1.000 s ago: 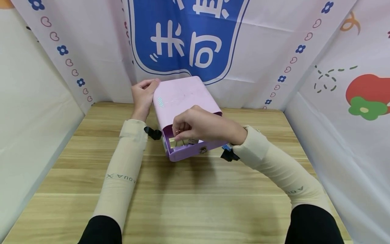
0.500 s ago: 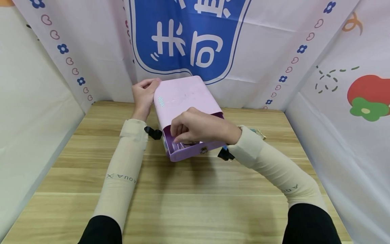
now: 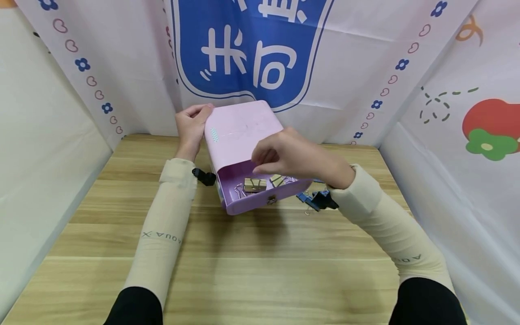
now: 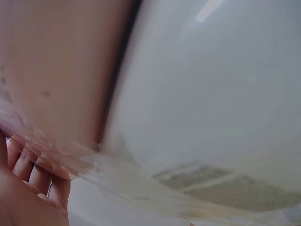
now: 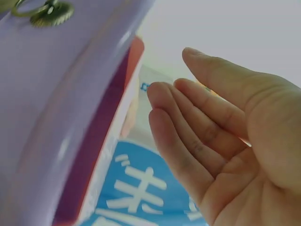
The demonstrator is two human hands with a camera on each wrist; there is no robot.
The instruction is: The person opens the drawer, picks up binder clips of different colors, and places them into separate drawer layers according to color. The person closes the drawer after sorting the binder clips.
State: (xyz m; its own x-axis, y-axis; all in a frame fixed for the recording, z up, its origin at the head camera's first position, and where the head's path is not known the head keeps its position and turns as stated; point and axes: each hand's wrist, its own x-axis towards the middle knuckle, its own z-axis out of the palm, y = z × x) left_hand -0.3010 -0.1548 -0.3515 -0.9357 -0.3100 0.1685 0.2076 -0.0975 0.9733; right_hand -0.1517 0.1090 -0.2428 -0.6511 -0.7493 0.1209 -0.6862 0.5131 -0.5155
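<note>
A pink box stands at the back of the table with its purple drawer pulled out towards me. Gold binder clips lie in the drawer, one binder clip in the middle and another clip to its right. My left hand grips the box's back left corner, thumb on top. Over the drawer's right part hovers my right hand. Its fingers are loosely bent, and the right wrist view shows the palm holding nothing, thumb apart from the fingertips.
Blue binder clips lie on the wooden table just right of the drawer, partly behind the right wrist camera. A metal knob sits on the drawer front. A printed cloth hangs close behind the box.
My right hand pinched a gold binder clip in the drawer, let it go, then rose and moved right, uncovering the clips inside. My left hand and the box have stayed put.
</note>
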